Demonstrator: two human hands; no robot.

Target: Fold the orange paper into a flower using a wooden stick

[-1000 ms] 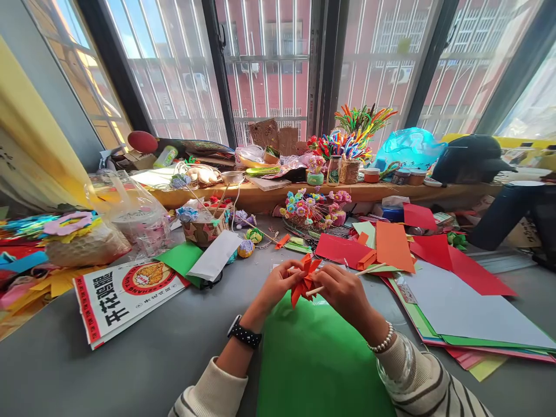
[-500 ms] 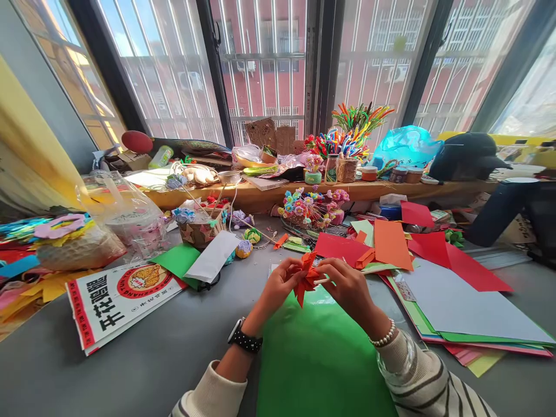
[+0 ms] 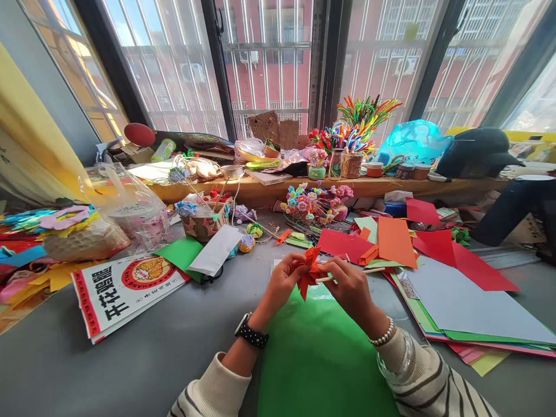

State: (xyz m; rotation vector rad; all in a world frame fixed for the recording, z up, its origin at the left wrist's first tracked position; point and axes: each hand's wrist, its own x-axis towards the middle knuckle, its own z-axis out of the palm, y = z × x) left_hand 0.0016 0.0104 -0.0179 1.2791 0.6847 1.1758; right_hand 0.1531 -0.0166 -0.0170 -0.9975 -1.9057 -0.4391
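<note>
Above the green mat (image 3: 321, 353), both hands meet around a folded orange-red paper piece (image 3: 307, 285) with pointed flaps, like a paper flower. My left hand (image 3: 282, 284) pinches its left side between thumb and fingers. My right hand (image 3: 350, 286) is closed around a thin pale stick (image 3: 376, 270), whose near end points at the folded paper. The right fingertips touch or nearly touch the paper's right side; they partly cover it. Just beyond the hands lie a red paper sheet (image 3: 343, 245) and a small orange folded piece (image 3: 283, 236).
Stacked coloured paper (image 3: 482, 313) lies at right, with an orange sheet (image 3: 394, 240) near it. On the left are a printed paper bag (image 3: 130, 289), a white folded paper (image 3: 216, 250) and a craft basket (image 3: 204, 223). Beaded flowers (image 3: 304, 202) stand before the cluttered windowsill (image 3: 260, 194).
The view has shifted slightly. Both hands still hold the same things, and the pale stick in my right hand now shows more clearly, lying across the fingers.
</note>
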